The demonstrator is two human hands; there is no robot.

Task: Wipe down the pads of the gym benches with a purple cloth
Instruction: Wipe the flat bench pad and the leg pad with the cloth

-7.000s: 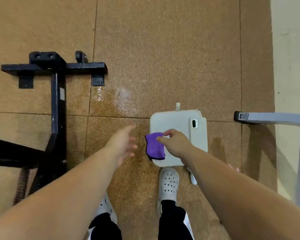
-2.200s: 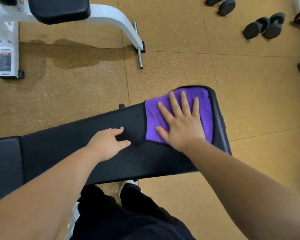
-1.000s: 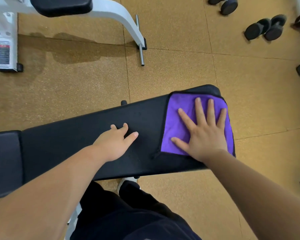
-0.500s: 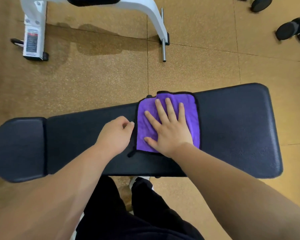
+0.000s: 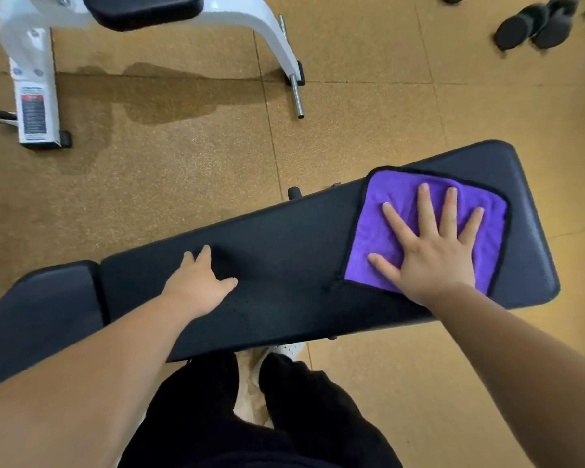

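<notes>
Cloth, purple with a dark hem, lies flat on the long black bench pad, toward the pad's right end in the right middle of the frame. We see the right hand pressed palm down on it, fingers straight and spread wide. The left hand rests on the bare pad near the centre of the frame, well apart from the cloth, thumb out to the right, fingers loosely bent and holding nothing. A shorter seat pad adjoins at the lower left. In the upper left we find a white bench frame with a black cushion, and a dark wet patch on the brown floor below it. Dumbbells sit blurred in the upper right.
</notes>
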